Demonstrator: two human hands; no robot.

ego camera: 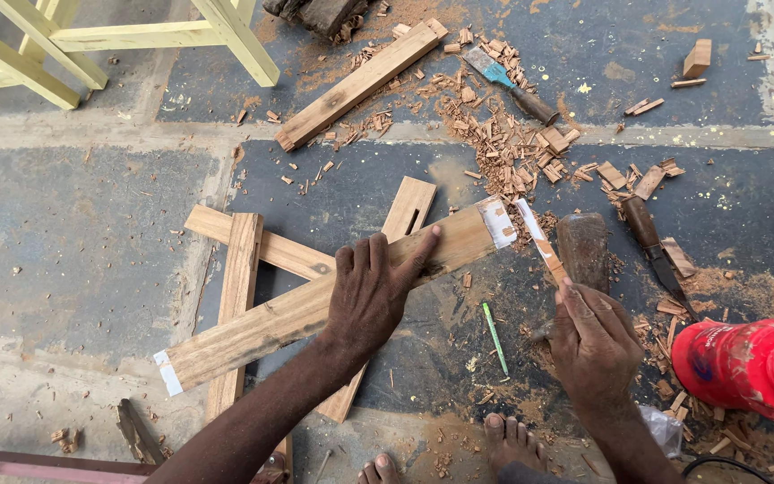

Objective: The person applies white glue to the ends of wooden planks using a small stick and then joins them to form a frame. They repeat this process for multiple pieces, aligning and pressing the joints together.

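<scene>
My left hand (371, 291) presses flat on a long wooden plank (253, 329) that lies slanted across other planks on the floor. White glue coats the plank's near-right end (497, 220) and its lower-left end. My right hand (591, 341) grips a thin wooden stick (539, 240) smeared white, its tip close to the glued end of the plank. A slotted plank (408, 208) and two crossed planks (240, 260) lie under the long one.
A red plastic container (745, 366) lies at the right. A dark mallet head (582, 251), a chisel (651, 237), another chisel with a blue band (508, 82), a green pencil (494, 336), wood chips, a loose plank (360, 82), yellow wooden legs (38, 45) and my bare toes (505, 439) surround the work.
</scene>
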